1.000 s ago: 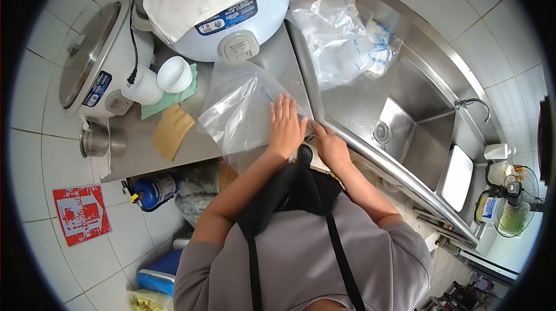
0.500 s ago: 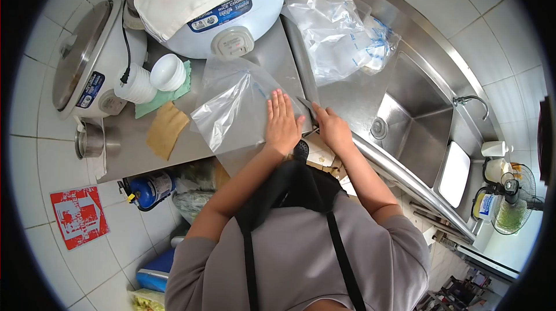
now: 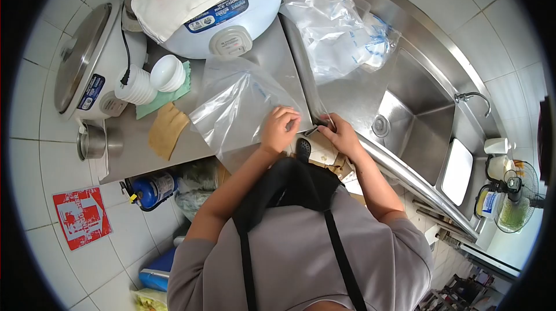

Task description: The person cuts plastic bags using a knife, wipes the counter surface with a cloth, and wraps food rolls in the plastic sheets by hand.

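A clear plastic bag (image 3: 231, 108) lies flat on the steel counter (image 3: 197, 146). My left hand (image 3: 281, 128) rests over the bag's right side with its fingers curled in; whether a fold of plastic is pinched between them, I cannot tell. At the counter's right corner, beside the sink unit, my right hand (image 3: 341, 136) is closed around a knife (image 3: 328, 121). Only a dark part of the knife shows at the fingers, and its blade is mostly hidden.
Behind the bag stands a large rice cooker (image 3: 255, 15) under a white cloth. White bowls (image 3: 168, 73) and a tan cloth (image 3: 168, 130) are to the left. More plastic bags (image 3: 330, 33) lie near the sink (image 3: 417, 111). A second cooker (image 3: 95, 62) stands far left.
My left hand was flat on the bag with fingers stretched out; its fingers have now curled. My right hand has turned and moved slightly down and right, and the knife blade no longer points up-left.
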The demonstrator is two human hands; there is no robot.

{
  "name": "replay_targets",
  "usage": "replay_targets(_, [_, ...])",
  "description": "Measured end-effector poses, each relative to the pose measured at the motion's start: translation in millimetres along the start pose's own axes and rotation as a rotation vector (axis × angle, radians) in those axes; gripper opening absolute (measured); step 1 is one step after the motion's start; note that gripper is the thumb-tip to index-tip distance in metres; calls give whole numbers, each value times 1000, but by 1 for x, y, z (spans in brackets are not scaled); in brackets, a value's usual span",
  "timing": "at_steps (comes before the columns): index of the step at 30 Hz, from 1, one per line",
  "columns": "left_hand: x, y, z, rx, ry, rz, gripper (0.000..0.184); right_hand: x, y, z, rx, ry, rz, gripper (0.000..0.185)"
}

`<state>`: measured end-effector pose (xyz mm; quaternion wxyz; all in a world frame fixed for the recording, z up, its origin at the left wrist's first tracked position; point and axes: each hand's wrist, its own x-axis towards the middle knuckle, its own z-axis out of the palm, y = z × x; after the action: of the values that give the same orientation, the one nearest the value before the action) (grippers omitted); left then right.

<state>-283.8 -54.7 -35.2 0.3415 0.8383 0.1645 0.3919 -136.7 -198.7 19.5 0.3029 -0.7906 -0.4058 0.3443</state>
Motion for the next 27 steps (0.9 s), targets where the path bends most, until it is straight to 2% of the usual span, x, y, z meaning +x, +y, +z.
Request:
replay_targets(3, [-1, 4, -1, -157, 15, -150, 14, -2, -8, 9, 49, 108, -109, 42])
replay_targets(6, [-2, 0, -4, -79, -30, -150, 21, -6, -8, 7, 56, 135, -176, 43])
replay_targets(9, [-4, -1, -4, -97, -49, -186, 25, -2, -11, 8, 89, 153, -130, 41])
replay_targets(12, [-6, -5, -2, -175, -46, -207, 27, 30, -6, 21, 240, 119, -40, 37])
replay_targets(15, [-3, -2, -7, -121, -81, -171, 25, 52, -16, 24, 511, -131, 197, 35])
replay_targets(18, [-3, -1, -8, -165, -50, -197, 21, 60, -13, 30, 534, -151, 127, 29])
replay_targets(21, [-9, -4, -7, -463, -108, -418, 14, 58, -13, 28, 538, -143, 116, 26])
replay_targets(24, [-13, -1, -10, -606, -150, -576, 10, 54, -11, 25, 568, -152, 117, 25])
replay_targets(27, [-12, 6, -17, -676, -71, -721, 10, 52, -4, 25, 574, -158, 100, 23])
